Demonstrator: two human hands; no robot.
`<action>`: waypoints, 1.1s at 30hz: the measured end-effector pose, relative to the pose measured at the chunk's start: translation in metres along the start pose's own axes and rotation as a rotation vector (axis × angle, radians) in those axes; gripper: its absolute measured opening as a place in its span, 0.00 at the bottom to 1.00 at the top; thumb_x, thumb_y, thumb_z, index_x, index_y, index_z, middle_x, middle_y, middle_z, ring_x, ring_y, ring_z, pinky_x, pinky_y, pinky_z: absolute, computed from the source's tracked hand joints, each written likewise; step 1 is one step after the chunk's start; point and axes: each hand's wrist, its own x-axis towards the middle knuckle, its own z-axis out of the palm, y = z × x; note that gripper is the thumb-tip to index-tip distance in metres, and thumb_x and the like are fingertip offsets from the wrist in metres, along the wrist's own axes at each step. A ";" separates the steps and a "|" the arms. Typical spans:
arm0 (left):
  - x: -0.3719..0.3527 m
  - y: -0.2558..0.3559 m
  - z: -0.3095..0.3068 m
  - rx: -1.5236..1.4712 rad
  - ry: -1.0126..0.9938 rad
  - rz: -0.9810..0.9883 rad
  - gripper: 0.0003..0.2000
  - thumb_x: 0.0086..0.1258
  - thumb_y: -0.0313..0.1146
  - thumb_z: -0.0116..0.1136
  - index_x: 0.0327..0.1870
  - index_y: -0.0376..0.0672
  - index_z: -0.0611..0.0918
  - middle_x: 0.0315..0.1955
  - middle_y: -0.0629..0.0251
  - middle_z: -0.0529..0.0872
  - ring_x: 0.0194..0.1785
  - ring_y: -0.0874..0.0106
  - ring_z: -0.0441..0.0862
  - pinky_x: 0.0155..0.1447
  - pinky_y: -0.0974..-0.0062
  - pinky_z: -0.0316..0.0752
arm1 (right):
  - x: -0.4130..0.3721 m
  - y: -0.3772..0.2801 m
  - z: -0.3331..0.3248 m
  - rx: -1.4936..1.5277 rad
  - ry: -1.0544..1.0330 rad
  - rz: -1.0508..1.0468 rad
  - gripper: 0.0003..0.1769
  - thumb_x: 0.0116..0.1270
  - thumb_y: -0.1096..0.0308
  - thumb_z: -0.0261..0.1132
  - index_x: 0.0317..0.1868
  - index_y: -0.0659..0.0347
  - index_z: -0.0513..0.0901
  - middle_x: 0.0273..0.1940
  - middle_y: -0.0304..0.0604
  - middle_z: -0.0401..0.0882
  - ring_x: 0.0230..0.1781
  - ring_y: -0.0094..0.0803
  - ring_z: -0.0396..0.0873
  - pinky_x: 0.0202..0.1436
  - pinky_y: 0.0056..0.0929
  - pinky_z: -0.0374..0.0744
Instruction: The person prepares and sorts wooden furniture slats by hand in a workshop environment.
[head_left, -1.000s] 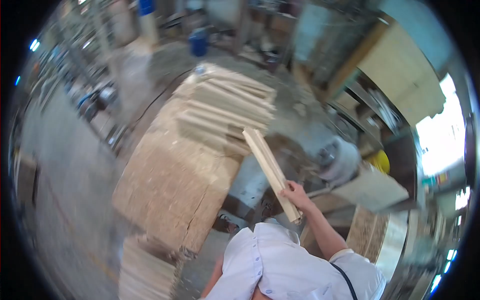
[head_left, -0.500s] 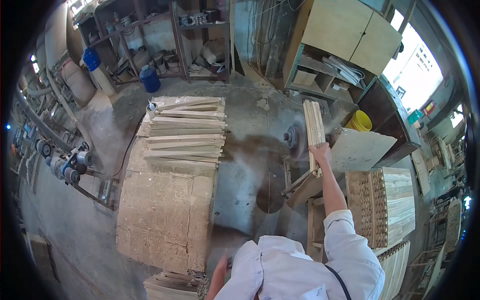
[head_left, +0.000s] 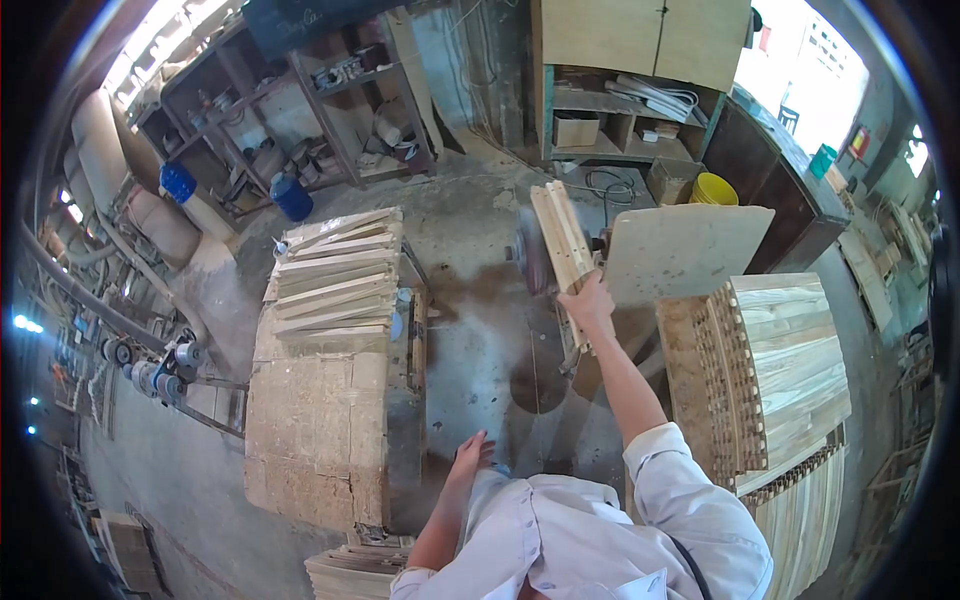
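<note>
My right hand [head_left: 588, 300] is wrapped round the lower end of a small bundle of wooden strips [head_left: 561, 232], which point away from me and lean a little to the left. A round spinning wheel [head_left: 531, 252] on a machine is just left of the strips and overlaps their edge in this view. Low in front of my body is my left hand [head_left: 473, 455], empty, its fingers stretched out. To its upper left, more wooden strips [head_left: 335, 275] lie in a loose pile on a worn, board-covered table [head_left: 318, 420].
Stacked wooden slats [head_left: 790, 370] stand on my right, near a pale upright board [head_left: 685, 245]. Behind that are a yellow bucket [head_left: 714, 188] and a wooden cabinet [head_left: 640, 35]. A blue water jug [head_left: 290, 196] is on the floor by the shelves [head_left: 340, 85].
My view has turned somewhat to the right. My left hand has come up from beside my body into fuller view. The strips in my right hand now lean left and sit nearer the wheel.
</note>
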 end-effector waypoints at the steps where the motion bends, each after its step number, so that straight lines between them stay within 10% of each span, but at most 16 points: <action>1: 0.009 0.008 0.016 0.020 -0.045 0.024 0.36 0.78 0.61 0.51 0.77 0.43 0.68 0.66 0.53 0.80 0.69 0.56 0.77 0.68 0.55 0.71 | -0.005 0.006 0.000 0.027 0.011 -0.015 0.47 0.48 0.51 0.79 0.61 0.65 0.66 0.54 0.60 0.78 0.53 0.61 0.82 0.56 0.55 0.82; 17: 0.147 0.223 0.221 -0.208 -0.647 0.148 0.40 0.78 0.70 0.36 0.76 0.44 0.68 0.70 0.59 0.76 0.71 0.61 0.75 0.75 0.59 0.68 | -0.051 0.029 -0.033 0.209 -0.150 0.120 0.48 0.46 0.51 0.78 0.63 0.67 0.68 0.52 0.60 0.79 0.54 0.57 0.82 0.56 0.50 0.82; 24: 0.162 0.244 0.223 -0.266 -0.531 0.212 0.33 0.78 0.60 0.53 0.73 0.44 0.71 0.61 0.58 0.82 0.62 0.62 0.82 0.66 0.61 0.79 | -0.033 0.048 -0.019 0.601 -0.345 0.183 0.51 0.50 0.50 0.79 0.69 0.72 0.71 0.55 0.58 0.83 0.55 0.44 0.82 0.59 0.39 0.79; 30: 0.111 0.293 0.246 0.135 0.003 0.469 0.36 0.70 0.46 0.70 0.73 0.36 0.71 0.47 0.59 0.84 0.51 0.74 0.81 0.55 0.74 0.77 | -0.044 0.033 -0.018 0.871 -0.570 0.279 0.41 0.55 0.55 0.78 0.65 0.71 0.77 0.53 0.49 0.84 0.51 0.34 0.83 0.56 0.34 0.80; 33: 0.112 0.294 0.253 0.497 0.205 0.703 0.39 0.67 0.45 0.72 0.76 0.38 0.69 0.54 0.47 0.81 0.54 0.61 0.83 0.60 0.64 0.78 | -0.026 0.051 0.010 0.969 -0.764 0.364 0.38 0.62 0.54 0.75 0.67 0.67 0.76 0.54 0.49 0.84 0.51 0.35 0.85 0.55 0.36 0.83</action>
